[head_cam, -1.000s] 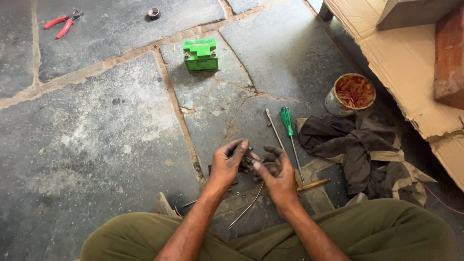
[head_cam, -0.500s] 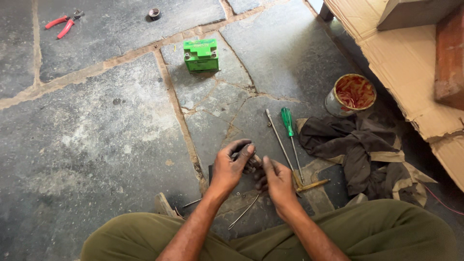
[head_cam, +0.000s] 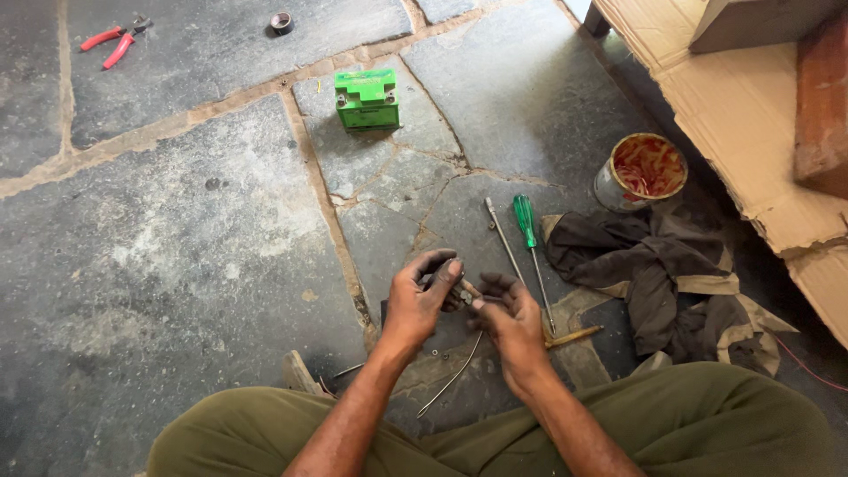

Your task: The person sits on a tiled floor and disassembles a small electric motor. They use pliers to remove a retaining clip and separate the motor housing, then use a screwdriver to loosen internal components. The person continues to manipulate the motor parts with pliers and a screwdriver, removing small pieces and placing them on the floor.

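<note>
You sit on a grey stone floor (head_cam: 177, 238), cardboard sheets (head_cam: 751, 115) at your right, a dark rag (head_cam: 654, 265) crumpled beside your knee. Beyond lie a green battery (head_cam: 367, 97), a paint-stained tin (head_cam: 642, 171), red-handled pliers (head_cam: 110, 44), a green-handled screwdriver (head_cam: 526, 225). Your left hand (head_cam: 420, 303) is curled around a small metal part (head_cam: 463, 292), perhaps a cable fitting, held just above the floor; your right hand (head_cam: 511, 320) pinches its other end, fingers closed.
</note>
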